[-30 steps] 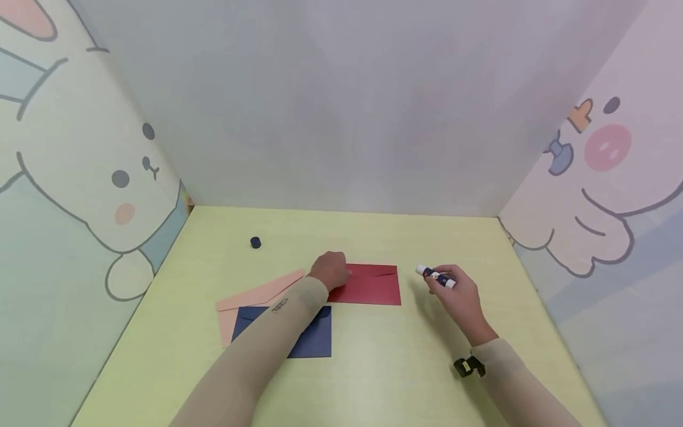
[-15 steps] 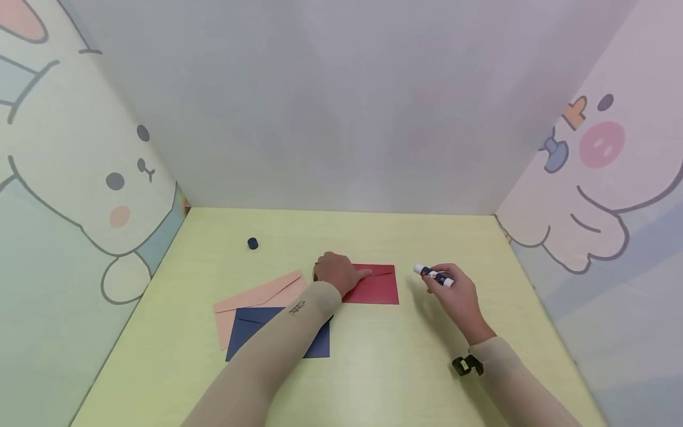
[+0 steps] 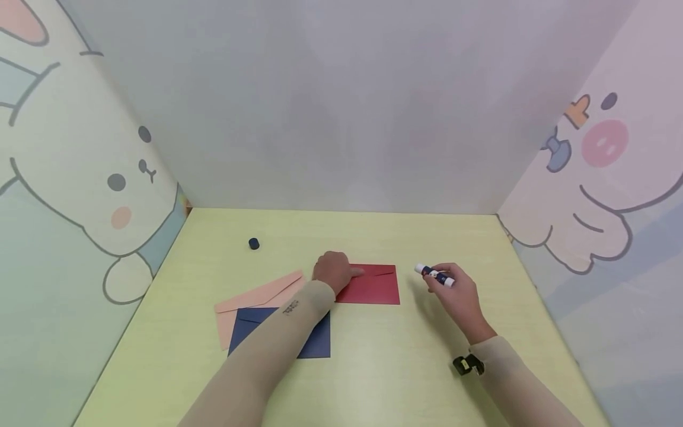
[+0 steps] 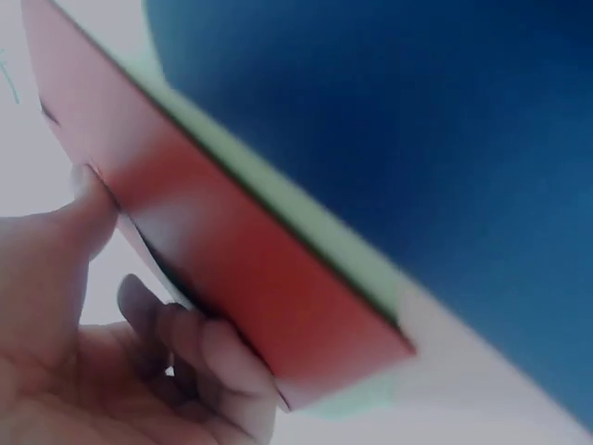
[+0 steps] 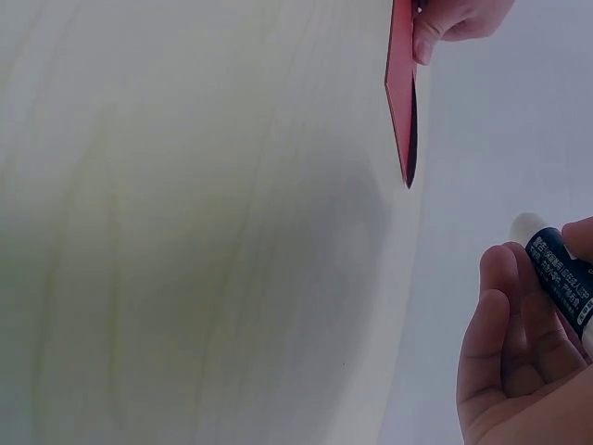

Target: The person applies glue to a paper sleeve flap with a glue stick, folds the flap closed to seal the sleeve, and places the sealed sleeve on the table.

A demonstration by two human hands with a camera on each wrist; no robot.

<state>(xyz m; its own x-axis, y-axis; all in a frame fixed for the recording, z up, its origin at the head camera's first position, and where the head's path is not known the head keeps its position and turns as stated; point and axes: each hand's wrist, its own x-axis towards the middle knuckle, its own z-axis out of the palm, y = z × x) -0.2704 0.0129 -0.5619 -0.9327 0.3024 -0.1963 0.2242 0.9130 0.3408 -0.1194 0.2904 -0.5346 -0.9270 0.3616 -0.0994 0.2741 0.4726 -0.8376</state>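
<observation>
My left hand is on the left part of a red envelope, its thumb laid along the flap. In the left wrist view the other fingers curl at the long edge of the envelope, and the thumb reaches the flap edge. A dark gap shows under the flap near the corner in the right wrist view. My right hand pinches an uncapped glue stick between thumb and fingers, its white tip pointing left toward the red envelope. A dark cap lies at the back left of the table.
A navy envelope overlaps a pink envelope on the pale yellow table, both partly hidden by the left sleeve. A grey wall rises behind, with cartoon-printed panels on both sides.
My left hand shifted right along the red envelope with its thumb stretching over the flap, then drew back slightly left. The right hand and glue stick stayed nearly still.
</observation>
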